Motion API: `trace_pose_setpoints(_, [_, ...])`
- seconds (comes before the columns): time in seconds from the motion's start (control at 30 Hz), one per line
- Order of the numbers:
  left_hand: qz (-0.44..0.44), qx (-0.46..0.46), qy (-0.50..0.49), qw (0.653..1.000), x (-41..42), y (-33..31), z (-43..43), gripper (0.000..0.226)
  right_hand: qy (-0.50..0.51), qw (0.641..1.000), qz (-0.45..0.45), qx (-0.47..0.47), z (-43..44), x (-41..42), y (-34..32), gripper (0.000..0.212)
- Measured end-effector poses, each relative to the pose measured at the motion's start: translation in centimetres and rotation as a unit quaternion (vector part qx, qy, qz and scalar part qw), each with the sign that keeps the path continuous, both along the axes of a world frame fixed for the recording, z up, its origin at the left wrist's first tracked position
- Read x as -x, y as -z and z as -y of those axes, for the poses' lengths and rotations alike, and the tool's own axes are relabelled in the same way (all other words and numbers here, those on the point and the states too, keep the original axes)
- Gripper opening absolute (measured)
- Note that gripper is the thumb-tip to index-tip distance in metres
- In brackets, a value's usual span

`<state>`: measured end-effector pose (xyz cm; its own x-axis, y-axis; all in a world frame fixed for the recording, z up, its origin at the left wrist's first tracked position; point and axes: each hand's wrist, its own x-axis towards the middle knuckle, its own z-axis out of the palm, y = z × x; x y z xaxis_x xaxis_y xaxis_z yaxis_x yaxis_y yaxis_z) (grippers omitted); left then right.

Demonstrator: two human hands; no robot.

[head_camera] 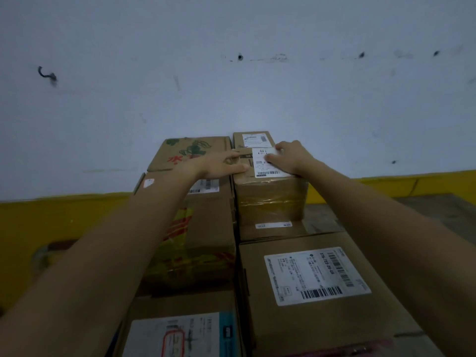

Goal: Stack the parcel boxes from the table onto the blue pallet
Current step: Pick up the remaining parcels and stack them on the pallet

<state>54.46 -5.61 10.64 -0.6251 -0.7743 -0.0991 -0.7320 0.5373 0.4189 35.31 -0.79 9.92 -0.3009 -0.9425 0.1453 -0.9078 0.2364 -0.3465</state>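
Several cardboard boxes sit packed edge to edge in the lower half of the view, below a pale wall point(231, 73) with a yellow band point(51, 217) along its foot. The big box point(260, 320) with a wide white label lies at 5 o'clock. At 8 o'clock from the centre is the striped box point(211, 228), wrapped in red and yellow tape, and at 7 o'clock the near box point(180, 302) runs off the bottom edge. The printed box point(185, 153), marked in green and red, stands at 11 o'clock against the wall.

The small box point(270, 194), bound in clear tape, sits dead centre on top of another box. Both hands rest on its lid. The left hand point(221, 164) lies flat with straight fingers at the lid's 9 o'clock edge. The right hand point(291, 155) presses loosely spread fingers on the shipping label point(265, 168), gripping nothing.
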Motion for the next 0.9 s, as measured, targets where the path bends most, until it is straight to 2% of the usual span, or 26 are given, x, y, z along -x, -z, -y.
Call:
trace_pose_setpoints(0.17, [-0.013, -0.015, -0.001, 1.0, 0.1, 0.4, 0.1, 0.07, 0.003, 1.0, 0.024, 0.007, 0.0, 0.3, 0.2, 0.062])
trace_pose_setpoints(0.27, [-0.011, -0.012, -0.001, 1.0, -0.1, 0.2, 0.0, 0.068, 0.02, 0.999, -0.025, 0.002, -0.5, 0.4, -0.1, 0.065])
trace_pose_setpoints(0.4, [-0.028, 0.005, 0.0, 1.0, -1.4, -0.6, -0.6, 0.063, 0.018, 0.994, -0.087, 0.062, -2.0, 0.2, -1.3, 0.068])
trace_pose_setpoints(0.6, [-0.058, 0.049, -0.026, 0.997, -4.0, -0.8, -2.5, 0.064, -0.023, 0.993, -0.085, 0.084, -5.0, -2.1, -1.9, 0.059])
trace_pose_setpoints(0.8, [-0.085, 0.11, -0.048, 0.989, -5.8, 0.2, -5.7, 0.061, -0.043, 0.993, -0.079, 0.074, -9.0, -5.1, -0.6, 0.057])
trace_pose_setpoints(0.9, [-0.081, 0.111, -0.055, 0.989, -6.6, 0.4, -7.3, 0.06, -0.051, 0.993, -0.085, 0.064, -11.2, -6.2, 0.1, 0.057])
